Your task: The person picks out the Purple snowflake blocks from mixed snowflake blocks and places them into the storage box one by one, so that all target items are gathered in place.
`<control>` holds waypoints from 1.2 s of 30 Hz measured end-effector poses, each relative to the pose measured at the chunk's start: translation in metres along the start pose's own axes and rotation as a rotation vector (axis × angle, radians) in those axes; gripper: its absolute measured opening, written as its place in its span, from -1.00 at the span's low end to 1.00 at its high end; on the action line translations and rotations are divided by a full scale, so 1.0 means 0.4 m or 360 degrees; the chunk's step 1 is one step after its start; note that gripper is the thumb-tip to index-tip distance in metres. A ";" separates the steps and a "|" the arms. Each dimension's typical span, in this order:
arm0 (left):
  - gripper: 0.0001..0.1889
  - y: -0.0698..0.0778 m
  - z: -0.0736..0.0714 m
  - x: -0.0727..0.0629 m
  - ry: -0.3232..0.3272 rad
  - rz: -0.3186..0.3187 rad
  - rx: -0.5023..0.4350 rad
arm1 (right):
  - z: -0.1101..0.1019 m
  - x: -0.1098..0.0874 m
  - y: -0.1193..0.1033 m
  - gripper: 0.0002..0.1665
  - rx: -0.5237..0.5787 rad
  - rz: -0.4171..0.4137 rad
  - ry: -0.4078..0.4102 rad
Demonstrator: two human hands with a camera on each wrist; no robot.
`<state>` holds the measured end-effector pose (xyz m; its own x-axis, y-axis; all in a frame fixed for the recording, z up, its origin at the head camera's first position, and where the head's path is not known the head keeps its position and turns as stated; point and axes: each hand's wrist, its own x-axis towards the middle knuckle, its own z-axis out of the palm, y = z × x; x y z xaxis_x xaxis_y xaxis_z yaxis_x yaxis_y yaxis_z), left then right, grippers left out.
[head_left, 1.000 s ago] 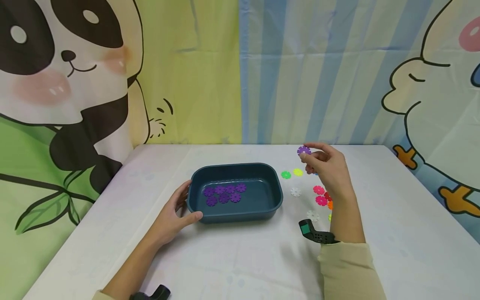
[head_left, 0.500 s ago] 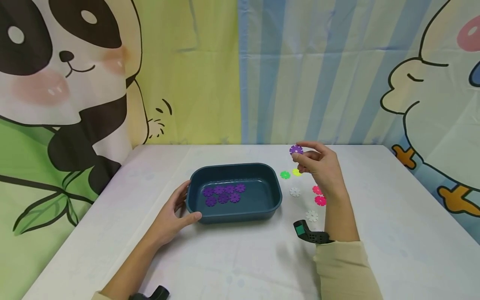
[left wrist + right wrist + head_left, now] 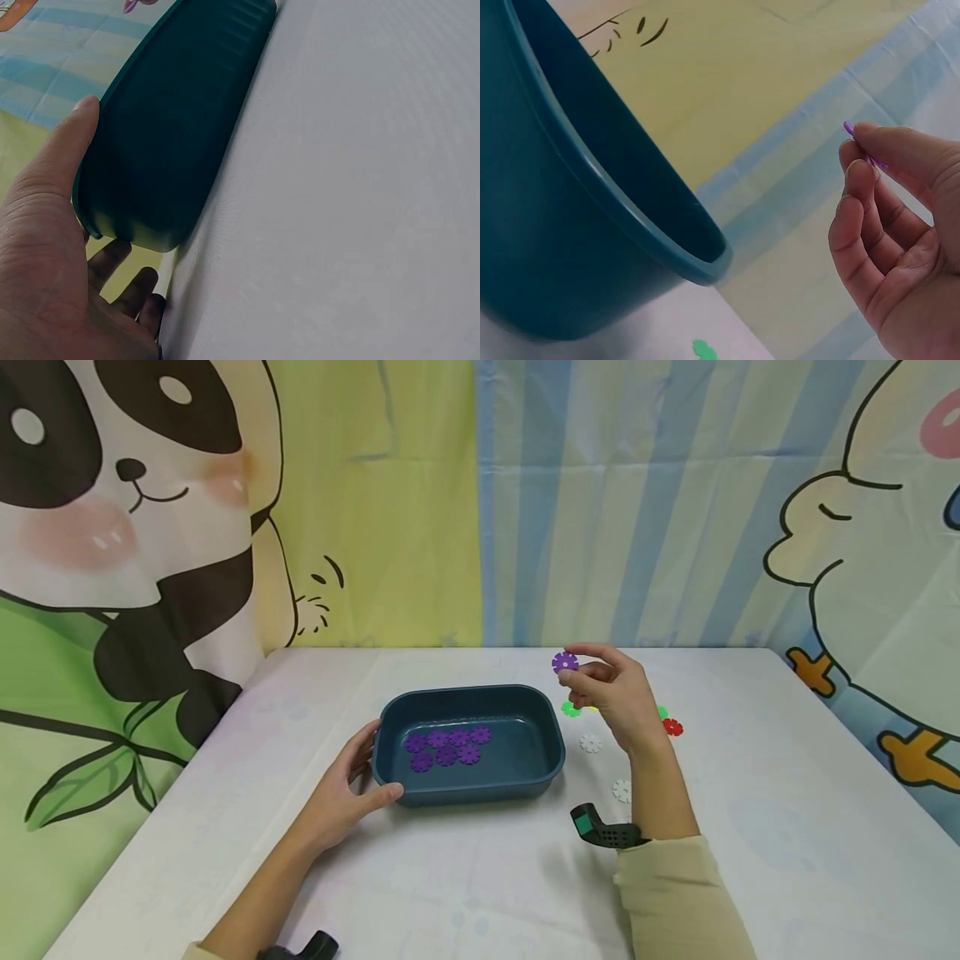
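A purple snowflake-shaped plastic disc (image 3: 565, 662) is pinched between the thumb and index finger of my right hand (image 3: 615, 697), held up beyond the right far corner of a dark teal plastic basin (image 3: 472, 796). In the right wrist view the disc (image 3: 848, 129) shows edge-on, mostly covered by the fingers. My left hand (image 3: 341, 802) grips the basin's left end, thumb on the near rim and fingers round the outer wall. Several purple discs (image 3: 446, 755) lie flat together on the basin floor, left of its middle.
Right of the basin, loose discs lie on the white tabletop (image 3: 465, 877): green (image 3: 572, 709), white (image 3: 591, 743) and red (image 3: 672, 727), some partly hidden behind my right arm. A patterned curtain (image 3: 585, 527) hangs behind the table's far edge.
My right hand has moved left toward the basin with the purple disc, uncovering a red disc on the table and covering the pink ones. The left hand and basin stay put.
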<state>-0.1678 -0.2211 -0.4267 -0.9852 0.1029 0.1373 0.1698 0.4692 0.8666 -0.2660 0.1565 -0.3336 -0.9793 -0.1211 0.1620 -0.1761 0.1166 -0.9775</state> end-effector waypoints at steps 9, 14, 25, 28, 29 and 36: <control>-0.01 0.002 -0.001 -0.001 -0.0003 -0.0005 -0.0016 | 0.053 0.008 0.001 -0.48 -0.0057 0.0044 -0.0029; -0.02 -0.002 -0.001 0.001 -0.0002 0.0000 -0.0005 | 0.084 0.011 0.005 -0.48 -0.0040 0.0093 -0.0080; -0.02 -0.003 -0.001 0.002 0.0000 0.0012 -0.0012 | 0.149 0.015 0.004 -0.51 0.0260 0.0248 -0.0211; -0.01 0.001 -0.003 0.001 0.0007 0.0013 -0.0016 | 0.165 0.016 0.006 -0.52 0.0321 0.0299 -0.0238; -0.01 0.001 -0.003 0.001 0.0007 0.0013 -0.0014 | 0.170 0.016 0.007 -0.53 0.0336 0.0308 -0.0250; -0.01 -0.003 -0.002 0.002 0.0002 0.0011 -0.0012 | 0.205 0.012 0.020 -0.54 0.0411 0.0364 -0.0349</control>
<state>-0.1687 -0.2222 -0.4272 -0.9841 0.1047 0.1437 0.1761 0.4618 0.8694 -0.2640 0.0759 -0.3516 -0.9409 -0.3316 -0.0692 0.1022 -0.0833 -0.9913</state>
